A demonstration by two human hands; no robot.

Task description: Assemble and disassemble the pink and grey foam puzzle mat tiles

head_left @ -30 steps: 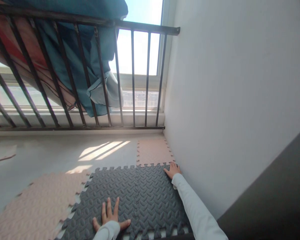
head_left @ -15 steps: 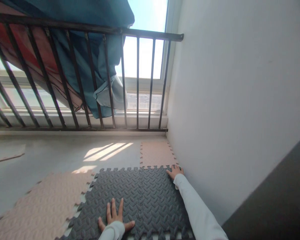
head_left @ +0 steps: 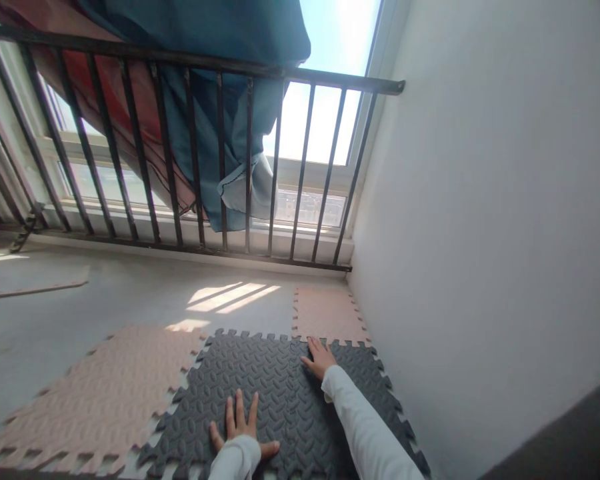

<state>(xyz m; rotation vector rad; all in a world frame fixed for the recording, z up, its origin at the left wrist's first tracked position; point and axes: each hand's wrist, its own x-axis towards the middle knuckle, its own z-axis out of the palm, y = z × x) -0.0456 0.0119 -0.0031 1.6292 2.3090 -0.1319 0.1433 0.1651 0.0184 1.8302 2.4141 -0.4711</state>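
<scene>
Head camera view, looking down at a floor with interlocking foam tiles beside a white wall [head_left: 490,200]. Two bare hands in white sleeves rest on a dark grey textured mat [head_left: 200,413] in the lower middle, made of two tiles with a seam running between them. The left hand [head_left: 240,427] lies flat on the left tile, fingers spread and grasping nothing, its thumb reaching close to the seam. The right hand [head_left: 321,360] lies palm down on the right tile, fingers extended and not gripping, fingertips at the far edge, where a pale pink tile [head_left: 327,313] adjoins the mat.

The change: over the last second the right hand has shifted from the mat's outer corner, close to the wall, inward to a place just beside the seam. The left hand keeps roughly its place. The mat's toothed right edge is now uncovered, with a strip of bare floor between it and the wall. Contact appears to have moved from the corner to the spot where the three tiles meet; whether the teeth there are fully locked cannot be told.

To the left lies a larger pink mat [head_left: 95,393]. Beyond are a dark railing [head_left: 200,59], hanging teal cloth [head_left: 260,33] and a bright window [head_left: 323,127].
</scene>
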